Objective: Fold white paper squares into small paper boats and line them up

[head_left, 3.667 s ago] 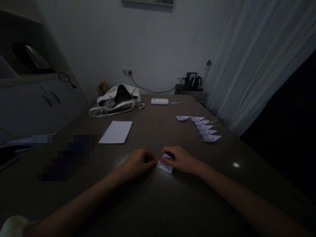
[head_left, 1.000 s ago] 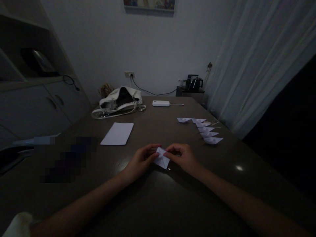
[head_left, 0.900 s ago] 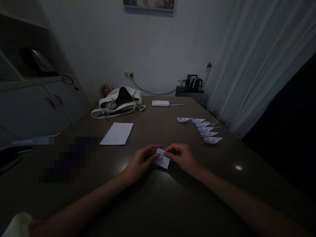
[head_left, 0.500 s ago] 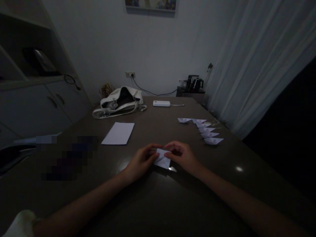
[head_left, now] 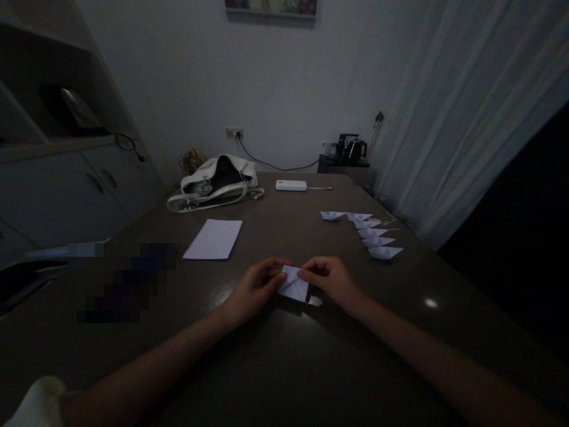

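Observation:
A small folded piece of white paper (head_left: pixel 294 286), roughly square with crease lines on its face, is held between my two hands a little above the table. My left hand (head_left: pixel 255 289) pinches its left edge, thumb on the near face and fingers behind. On the opposite side my right hand (head_left: pixel 332 281) grips the upper right edge between thumb and fingers. The fingertips behind the paper are partly hidden. Several folded white paper boats (head_left: pixel 384 253) stand in a line to the right, beyond my right hand.
A stack of white paper sheets (head_left: pixel 213 239) lies left of centre on the dark table (head_left: pixel 284 367). Farther back are a white handbag (head_left: pixel 217 181) and a white power bank (head_left: pixel 291 185) with a short cable. Coffee-making gear (head_left: pixel 351 149) stands beyond the far right corner.
My right fingers have closed in on the paper's upper right edge, where the index finger was raised before. The paper has shifted very slightly. My left hand stays nearly in place.

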Motion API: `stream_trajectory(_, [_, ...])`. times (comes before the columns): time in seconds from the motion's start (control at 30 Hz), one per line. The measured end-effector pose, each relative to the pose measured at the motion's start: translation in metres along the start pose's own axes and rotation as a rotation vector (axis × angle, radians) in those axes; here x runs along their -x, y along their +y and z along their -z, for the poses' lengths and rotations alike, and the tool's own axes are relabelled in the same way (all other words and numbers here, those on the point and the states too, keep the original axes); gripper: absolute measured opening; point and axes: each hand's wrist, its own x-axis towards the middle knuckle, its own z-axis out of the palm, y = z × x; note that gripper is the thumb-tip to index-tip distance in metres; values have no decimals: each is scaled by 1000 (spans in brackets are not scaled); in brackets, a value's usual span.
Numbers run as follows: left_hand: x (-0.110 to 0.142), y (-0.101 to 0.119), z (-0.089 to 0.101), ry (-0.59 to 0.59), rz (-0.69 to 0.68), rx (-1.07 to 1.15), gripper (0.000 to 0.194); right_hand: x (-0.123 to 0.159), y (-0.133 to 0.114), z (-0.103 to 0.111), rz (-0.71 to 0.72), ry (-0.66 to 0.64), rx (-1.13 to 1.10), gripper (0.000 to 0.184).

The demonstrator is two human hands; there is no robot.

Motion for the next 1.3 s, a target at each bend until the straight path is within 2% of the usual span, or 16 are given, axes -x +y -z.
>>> stream_trajectory(0.4, [1, -1, 1, 93, -96, -185, 25, 2, -5, 0, -46, 49, -22, 19])
stream_trajectory(0.93, [-4, -6, 4, 24, 6, 62, 30, 0, -2, 1, 73, 24, 7, 17])
stream_trajectory(1.3, [-3, -3, 4, 44, 8, 88, 33, 3, -7, 0, 32, 69, 29, 21])
